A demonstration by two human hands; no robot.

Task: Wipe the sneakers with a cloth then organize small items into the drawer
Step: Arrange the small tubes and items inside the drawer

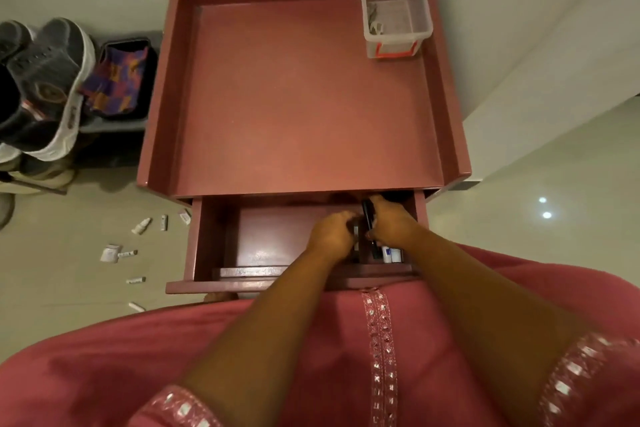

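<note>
The red cabinet's drawer [214,239] is pulled open below me. Both hands are inside its right half. My right hand [393,220] grips a long black item [367,218] standing on end. My left hand [330,234] is curled around a small dark item just left of it; what it is I cannot tell. Small white tubes [391,255] stand against the drawer's front right. Grey sneakers [48,80] sit on a rack at the far left, with a purple and orange cloth [116,80] in a black tray beside them.
A clear plastic bin [396,10] stands at the back right of the red cabinet top [294,97]. Several small white tubes and bottles [119,253] lie scattered on the floor left of the drawer. A white wall runs along the right.
</note>
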